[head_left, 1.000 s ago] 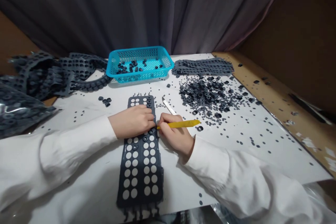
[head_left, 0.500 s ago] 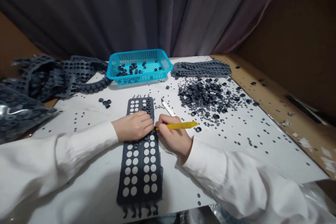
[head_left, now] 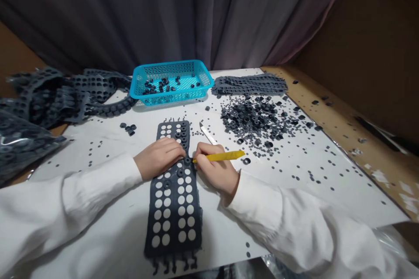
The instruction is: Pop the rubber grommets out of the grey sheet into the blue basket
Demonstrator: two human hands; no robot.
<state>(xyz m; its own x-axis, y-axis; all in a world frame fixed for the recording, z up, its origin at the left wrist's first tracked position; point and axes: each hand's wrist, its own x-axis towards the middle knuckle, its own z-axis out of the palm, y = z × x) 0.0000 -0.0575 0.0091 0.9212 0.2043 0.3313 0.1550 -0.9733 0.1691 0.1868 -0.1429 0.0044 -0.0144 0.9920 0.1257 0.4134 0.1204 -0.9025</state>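
A dark rubber sheet with rows of round holes lies lengthwise before me on the white table cover. Along its upper right part, several holes still carry small black ring-shaped rubber pieces. My left hand lies across the sheet's upper half, palm down, fingers extended and resting on it. My right hand grips a slim yellow pen-like tool. The tool's tip touches or nearly touches the sheet's right edge, close to a ring piece by my left fingertips; what the tip is made of is too small to tell.
A blue basket at the back holds some black pieces. To its right are stacked perforated strips, with a pile of loose black pieces in front. A white-bladed strip lies near my right hand. Perforated sheets and a plastic bag sit left.
My left hand has slid left and slightly back, uncovering ring pieces along the sheet's right side. The yellow tool stays in my right hand at the sheet's edge, almost unmoved.
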